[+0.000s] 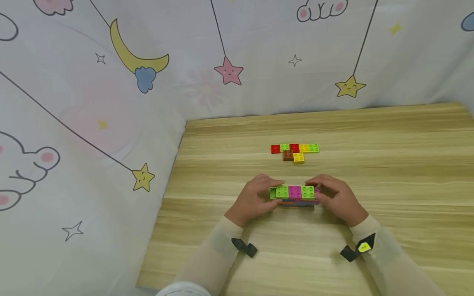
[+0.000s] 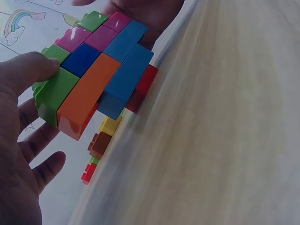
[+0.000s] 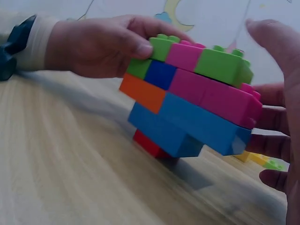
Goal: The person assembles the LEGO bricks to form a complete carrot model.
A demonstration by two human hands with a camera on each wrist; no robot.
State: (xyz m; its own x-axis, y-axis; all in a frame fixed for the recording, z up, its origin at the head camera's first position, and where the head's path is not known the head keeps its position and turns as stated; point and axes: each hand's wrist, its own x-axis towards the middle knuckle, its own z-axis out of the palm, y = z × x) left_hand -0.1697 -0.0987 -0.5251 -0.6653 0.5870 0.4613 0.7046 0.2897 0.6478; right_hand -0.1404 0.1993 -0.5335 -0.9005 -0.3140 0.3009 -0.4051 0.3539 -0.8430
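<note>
A stack of toy building bricks (image 1: 295, 192) stands on the table, widening upward from a red brick (image 3: 151, 144) at its bottom. Above that come blue bricks (image 3: 206, 123), an orange brick (image 2: 89, 93), and pink, dark blue and green bricks. My left hand (image 1: 255, 197) pinches the stack's left end, its thumb on the front of a green brick (image 2: 56, 93) and fingers behind. At the other end is my right hand (image 1: 338, 199). Its thumb (image 3: 276, 42) stands off the bricks, and its fingers extend beside and behind that end; whether they touch is unclear.
Behind the stack lie loose bricks: a row with red (image 1: 275, 149), green and yellow pieces, and a brown brick (image 1: 287, 155) beside a yellow brick (image 1: 298, 158) in front of it. The wooden table (image 1: 222, 164) meets a patterned cloth (image 1: 259, 98) at its back and left.
</note>
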